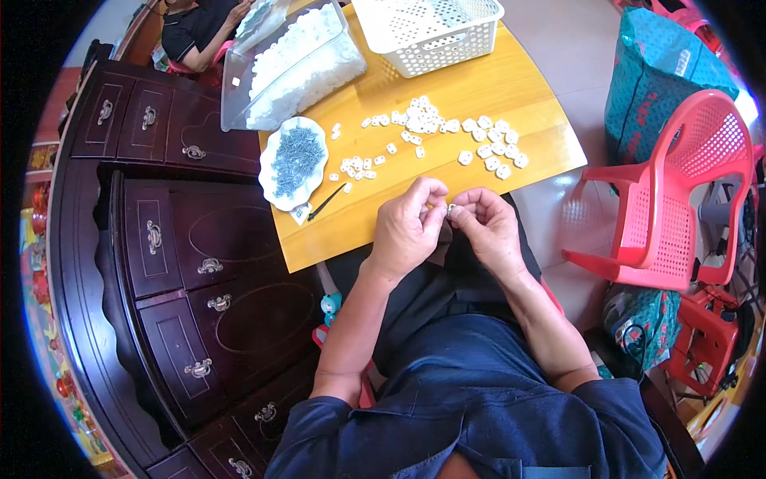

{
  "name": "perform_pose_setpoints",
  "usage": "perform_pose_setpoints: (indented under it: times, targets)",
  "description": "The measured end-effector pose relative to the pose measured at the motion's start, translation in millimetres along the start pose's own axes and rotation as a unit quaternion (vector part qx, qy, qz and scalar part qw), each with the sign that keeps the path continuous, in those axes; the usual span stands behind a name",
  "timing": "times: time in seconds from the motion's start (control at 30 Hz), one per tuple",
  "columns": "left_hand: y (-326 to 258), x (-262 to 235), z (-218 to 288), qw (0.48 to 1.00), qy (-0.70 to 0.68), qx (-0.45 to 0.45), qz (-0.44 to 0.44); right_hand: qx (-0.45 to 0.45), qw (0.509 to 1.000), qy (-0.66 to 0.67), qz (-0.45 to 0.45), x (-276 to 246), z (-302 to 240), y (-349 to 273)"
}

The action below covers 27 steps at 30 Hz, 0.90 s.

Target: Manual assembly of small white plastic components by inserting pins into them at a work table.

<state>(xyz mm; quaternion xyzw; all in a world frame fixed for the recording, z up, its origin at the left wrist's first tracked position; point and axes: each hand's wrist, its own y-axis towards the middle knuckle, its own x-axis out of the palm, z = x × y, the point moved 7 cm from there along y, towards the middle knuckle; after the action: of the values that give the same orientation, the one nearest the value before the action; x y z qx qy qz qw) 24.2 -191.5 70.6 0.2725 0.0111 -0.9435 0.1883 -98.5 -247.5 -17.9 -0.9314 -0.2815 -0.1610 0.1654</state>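
Over the near edge of the wooden table (383, 209), my left hand (408, 227) and my right hand (491, 231) meet fingertip to fingertip. My right thumb and index finger pinch a small white plastic piece (452, 209). The left fingers are closed against its left side, and whatever else they hold is hidden. Beyond the hands lie loose small white plastic pieces (420, 118), with rounder white pieces (501, 148) to their right. A scalloped white dish (267, 164) of grey metal screws or pins stands at the left, a black slim tool (327, 203) beside it.
A clear bin (239, 112) of white pieces and a white perforated basket (435, 57) stand at the table's far side. Dark wooden drawers (231, 239) line the left. A red plastic chair (670, 199) and a teal bag (638, 104) are at right. Another person (191, 36) sits far left.
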Motion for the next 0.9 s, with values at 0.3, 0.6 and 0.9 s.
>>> perform_pose_setpoints:
  times: [0.3, 0.6, 0.9]
  targets:
    - [2.3, 0.9, 0.2, 0.998, 0.05, 0.022, -0.014, 0.051, 0.998, 0.043, 0.014, 2.9, 3.5, -3.1]
    - [2.2, 3.8, 4.6, 0.995, 0.079, 0.062, -0.014, 0.055, 0.998, 0.042, 0.008, 1.9, 3.8, -2.3]
    - [7.9, -2.9, -2.5, 0.998, 0.035, 0.031, -0.033, 0.066, 0.996, 0.058, 0.009, 1.3, -0.6, 0.5]
